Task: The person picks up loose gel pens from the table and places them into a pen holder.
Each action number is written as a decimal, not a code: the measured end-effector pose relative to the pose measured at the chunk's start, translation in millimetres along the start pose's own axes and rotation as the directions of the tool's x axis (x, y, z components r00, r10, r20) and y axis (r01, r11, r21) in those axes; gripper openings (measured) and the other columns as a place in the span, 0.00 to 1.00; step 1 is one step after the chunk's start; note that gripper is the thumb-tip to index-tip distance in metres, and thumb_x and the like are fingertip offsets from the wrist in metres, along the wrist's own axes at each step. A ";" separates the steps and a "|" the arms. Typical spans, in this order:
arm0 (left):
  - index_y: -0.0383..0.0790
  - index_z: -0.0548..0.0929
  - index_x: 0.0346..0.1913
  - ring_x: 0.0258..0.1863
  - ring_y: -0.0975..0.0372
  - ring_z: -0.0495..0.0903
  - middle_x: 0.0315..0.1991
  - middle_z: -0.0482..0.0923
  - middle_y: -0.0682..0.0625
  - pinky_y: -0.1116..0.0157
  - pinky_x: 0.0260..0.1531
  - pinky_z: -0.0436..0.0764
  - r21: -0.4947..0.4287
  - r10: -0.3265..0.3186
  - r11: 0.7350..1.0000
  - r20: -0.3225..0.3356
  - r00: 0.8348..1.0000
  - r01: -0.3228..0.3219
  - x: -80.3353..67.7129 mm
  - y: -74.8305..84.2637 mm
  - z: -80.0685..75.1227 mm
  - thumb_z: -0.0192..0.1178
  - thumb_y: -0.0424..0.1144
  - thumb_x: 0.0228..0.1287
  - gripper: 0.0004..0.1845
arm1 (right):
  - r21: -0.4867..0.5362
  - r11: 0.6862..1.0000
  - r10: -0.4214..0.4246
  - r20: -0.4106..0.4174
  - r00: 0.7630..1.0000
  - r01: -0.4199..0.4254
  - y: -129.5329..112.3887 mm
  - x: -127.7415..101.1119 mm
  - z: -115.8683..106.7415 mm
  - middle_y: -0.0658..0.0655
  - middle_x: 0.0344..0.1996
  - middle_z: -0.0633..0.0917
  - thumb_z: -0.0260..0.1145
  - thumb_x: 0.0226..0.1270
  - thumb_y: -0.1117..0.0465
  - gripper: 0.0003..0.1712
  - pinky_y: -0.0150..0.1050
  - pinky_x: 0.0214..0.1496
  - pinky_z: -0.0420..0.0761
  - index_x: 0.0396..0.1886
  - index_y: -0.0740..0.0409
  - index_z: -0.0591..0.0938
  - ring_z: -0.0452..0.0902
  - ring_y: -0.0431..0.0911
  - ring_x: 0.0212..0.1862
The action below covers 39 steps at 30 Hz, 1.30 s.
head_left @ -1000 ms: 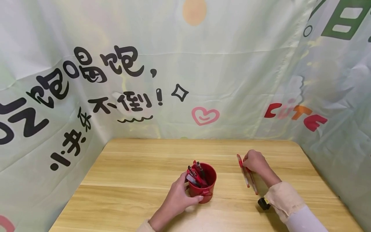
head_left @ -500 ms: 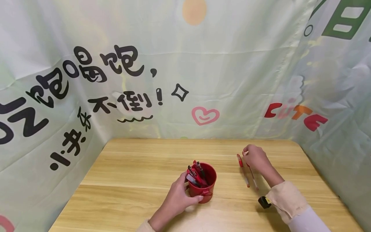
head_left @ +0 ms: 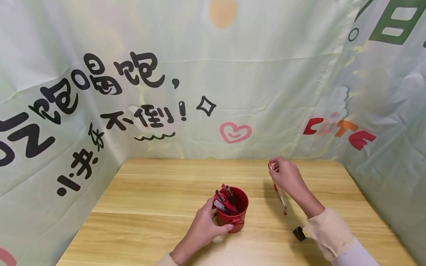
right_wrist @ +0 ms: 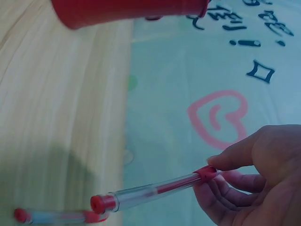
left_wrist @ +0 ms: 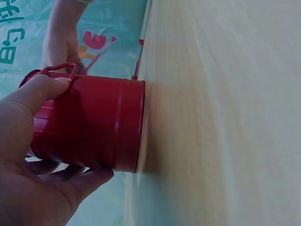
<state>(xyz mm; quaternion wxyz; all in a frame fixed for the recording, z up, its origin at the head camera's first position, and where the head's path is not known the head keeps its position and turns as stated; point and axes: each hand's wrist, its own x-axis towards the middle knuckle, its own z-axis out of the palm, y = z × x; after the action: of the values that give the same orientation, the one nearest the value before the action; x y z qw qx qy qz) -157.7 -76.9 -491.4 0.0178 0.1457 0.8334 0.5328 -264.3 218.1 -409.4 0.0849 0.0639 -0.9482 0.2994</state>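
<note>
Two hands engaged: left hand (head_left: 201, 231) fingers wrapped round red cup (head_left: 237, 218); right hand (head_left: 287, 177) fingertips pinching raised red pen (head_left: 279, 192); second pen (right_wrist: 56, 217) flat on table (head_left: 149, 207).

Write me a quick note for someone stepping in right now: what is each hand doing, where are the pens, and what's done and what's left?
Left hand grips the red cup, which stands upright on the wooden table with several pens already inside.
Right hand pinches one red pen by its end, lifted off the table, to the right of the cup.
One more pen lies on the table below it.
Left, as I judge it: drop the held pen into the cup, then pick up the last one.
</note>
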 end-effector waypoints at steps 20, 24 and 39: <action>0.38 0.65 0.76 0.68 0.47 0.79 0.71 0.74 0.43 0.55 0.61 0.86 -0.002 0.005 1.000 -0.004 1.000 -0.005 -0.1 -0.4 -0.1 0.81 0.43 0.50 0.52 | 0.114 0.963 -0.212 -0.232 0.949 0.243 -63.5 -25.0 -15.3 0.62 0.39 0.89 0.70 0.69 0.68 0.15 0.51 0.43 0.92 0.53 0.65 0.83 0.87 0.52 0.40; 0.39 0.65 0.76 0.68 0.47 0.79 0.71 0.74 0.44 0.55 0.61 0.87 0.004 -0.005 1.000 -0.001 1.000 0.005 0.0 -0.4 -0.3 0.81 0.44 0.50 0.52 | 0.126 0.954 -0.234 -0.256 0.938 0.273 -70.4 -28.8 -16.7 0.62 0.40 0.89 0.71 0.68 0.69 0.16 0.51 0.44 0.92 0.54 0.65 0.83 0.87 0.53 0.41; 0.38 0.65 0.76 0.68 0.46 0.79 0.71 0.74 0.43 0.54 0.61 0.87 0.012 -0.007 1.000 0.000 1.000 0.007 0.3 -0.5 0.1 0.81 0.45 0.50 0.52 | 0.145 0.901 -0.318 -0.419 0.851 0.408 -95.3 -43.5 -21.7 0.56 0.38 0.88 0.76 0.61 0.70 0.20 0.24 0.41 0.88 0.52 0.62 0.84 0.87 0.45 0.38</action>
<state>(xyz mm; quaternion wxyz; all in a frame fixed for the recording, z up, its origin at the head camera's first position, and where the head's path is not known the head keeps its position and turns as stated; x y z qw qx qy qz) -158.1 -76.9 -491.9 0.0187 0.1429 0.8370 0.5279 -202.7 156.3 -347.5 0.3168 0.1921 -0.8424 0.3914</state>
